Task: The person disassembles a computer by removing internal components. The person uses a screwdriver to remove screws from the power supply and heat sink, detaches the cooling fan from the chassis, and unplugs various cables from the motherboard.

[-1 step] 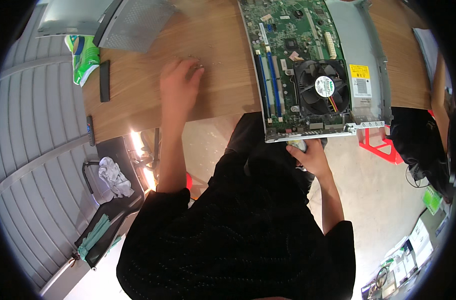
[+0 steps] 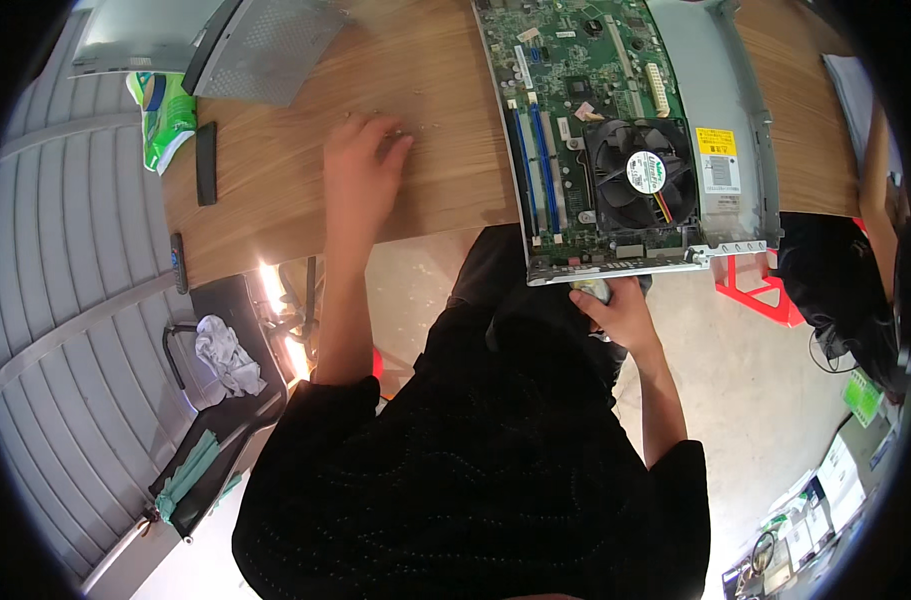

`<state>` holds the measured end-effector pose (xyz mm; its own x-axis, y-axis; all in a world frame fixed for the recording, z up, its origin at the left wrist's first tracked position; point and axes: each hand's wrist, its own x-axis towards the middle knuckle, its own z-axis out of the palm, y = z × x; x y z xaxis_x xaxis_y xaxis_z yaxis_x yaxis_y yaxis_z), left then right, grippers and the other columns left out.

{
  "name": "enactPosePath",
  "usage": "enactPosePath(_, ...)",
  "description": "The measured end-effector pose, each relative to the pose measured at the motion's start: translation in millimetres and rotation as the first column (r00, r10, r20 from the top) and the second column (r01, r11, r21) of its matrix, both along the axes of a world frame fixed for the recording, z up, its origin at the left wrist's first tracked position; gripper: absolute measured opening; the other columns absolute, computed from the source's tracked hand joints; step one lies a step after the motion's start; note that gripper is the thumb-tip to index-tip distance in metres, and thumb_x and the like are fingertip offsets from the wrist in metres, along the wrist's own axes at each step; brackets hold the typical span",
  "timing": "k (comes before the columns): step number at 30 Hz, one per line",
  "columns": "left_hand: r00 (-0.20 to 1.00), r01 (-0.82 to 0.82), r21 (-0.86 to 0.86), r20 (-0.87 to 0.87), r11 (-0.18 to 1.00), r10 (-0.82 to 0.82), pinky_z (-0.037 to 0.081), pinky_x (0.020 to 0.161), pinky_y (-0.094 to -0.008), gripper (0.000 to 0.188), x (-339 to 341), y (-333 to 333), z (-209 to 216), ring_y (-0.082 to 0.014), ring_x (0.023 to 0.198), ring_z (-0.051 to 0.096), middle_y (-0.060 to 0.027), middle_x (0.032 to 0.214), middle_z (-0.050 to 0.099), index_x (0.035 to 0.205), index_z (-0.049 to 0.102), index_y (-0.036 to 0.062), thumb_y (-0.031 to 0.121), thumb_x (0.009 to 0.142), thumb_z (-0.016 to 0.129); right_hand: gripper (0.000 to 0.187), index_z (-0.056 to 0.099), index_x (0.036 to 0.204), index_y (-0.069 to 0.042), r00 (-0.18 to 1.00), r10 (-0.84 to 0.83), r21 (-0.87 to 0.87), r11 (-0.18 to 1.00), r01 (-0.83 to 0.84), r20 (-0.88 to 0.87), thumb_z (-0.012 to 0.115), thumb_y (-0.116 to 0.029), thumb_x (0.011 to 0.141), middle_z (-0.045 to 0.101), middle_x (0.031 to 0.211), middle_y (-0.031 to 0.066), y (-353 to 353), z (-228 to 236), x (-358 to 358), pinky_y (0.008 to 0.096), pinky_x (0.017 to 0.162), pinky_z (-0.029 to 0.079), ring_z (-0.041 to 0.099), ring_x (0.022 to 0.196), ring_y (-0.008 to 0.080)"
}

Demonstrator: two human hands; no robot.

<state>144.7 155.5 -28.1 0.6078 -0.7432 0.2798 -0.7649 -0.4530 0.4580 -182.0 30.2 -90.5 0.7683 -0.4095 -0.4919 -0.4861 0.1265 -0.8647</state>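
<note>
My left hand (image 2: 360,172) rests low over the wooden table, fingers bent and thumb apart, with nothing visible between them. Tiny loose bits that look like screws (image 2: 399,134) lie by its fingertips. To the right, an opened computer case (image 2: 713,60) reaches over the table's near edge. Its green motherboard (image 2: 572,55) carries a black cooling fan (image 2: 643,173) and blue-and-white memory slots (image 2: 541,165). Just below the case's near edge, my right hand (image 2: 623,318) is closed around a small pale, yellowish object (image 2: 594,290). Most of that object is hidden, so its kind cannot be told.
A perforated metal cover (image 2: 265,50) stands at the table's far left. Near it are a green-and-white packet (image 2: 167,125) and a black strip (image 2: 206,163). A remote control (image 2: 179,262) lies at the left edge. Another person's arm (image 2: 877,200) and a red stool (image 2: 758,295) are at the right.
</note>
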Motion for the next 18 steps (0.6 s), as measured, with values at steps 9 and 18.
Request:
enactPosePath(9,0.991,0.12,0.052,0.053,0.991,-0.123,0.042,0.088,-0.0415,0.012,10.4,-21.7,-22.9,-0.0289,0.095,0.06,-0.0066,0.093,0.066,0.092,0.071,0.0071,0.014,0.082,0.072,0.037,0.067,0.123,-0.006,0.997,-0.07,0.013,0.998,0.069,0.035,0.072,-0.009,0.086,0.068,0.097,0.0045,2.2,-3.0,-1.4,0.0232,0.046,0.048,0.056,0.055,0.0084)
enactPosePath(18,0.973,0.15,0.129,0.158,0.98,-0.169,0.046,0.085,-0.0402,0.016,11.0,-27.0,-11.7,-0.0296,0.091,0.064,-0.0073,0.098,0.07,0.098,0.071,0.0082,0.014,0.083,0.073,0.035,0.068,0.122,-0.007,0.999,-0.039,0.073,0.997,0.037,0.03,0.071,-0.008,0.087,0.068,0.101,0.0039,-1.8,-0.2,-1.6,0.023,0.046,0.049,0.056,0.058,0.007)
